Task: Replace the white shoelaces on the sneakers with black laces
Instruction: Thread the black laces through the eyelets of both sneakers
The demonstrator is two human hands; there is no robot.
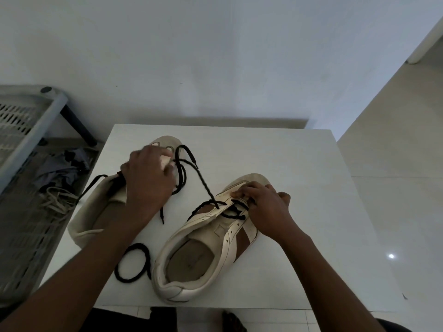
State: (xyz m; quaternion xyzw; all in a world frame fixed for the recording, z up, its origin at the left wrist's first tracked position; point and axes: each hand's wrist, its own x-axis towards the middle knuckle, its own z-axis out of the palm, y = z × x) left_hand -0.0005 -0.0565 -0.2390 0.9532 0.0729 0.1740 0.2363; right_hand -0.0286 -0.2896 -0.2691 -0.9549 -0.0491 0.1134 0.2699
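Observation:
Two cream sneakers with brown stripes lie on the white table (299, 178). The right sneaker (203, 255) has a black lace (231, 210) crossed through its front eyelets. One strand of that lace runs up and left to my left hand (148, 180), which is blurred and pinches it above the left sneaker (100, 212). My right hand (266, 207) grips the right sneaker's front, fingers on the eyelet row and thumb round the toe. A black lace end (92, 185) hangs off the left sneaker's side. A black loop (133, 262) lies on the table between the heels.
A grey plastic basket (26, 236) stands left of the table and holds the white laces (56, 201) and a dark cloth (63, 168). A slatted rack (28, 121) rises behind it. The wall is just beyond the table's far edge; tiled floor is on the right.

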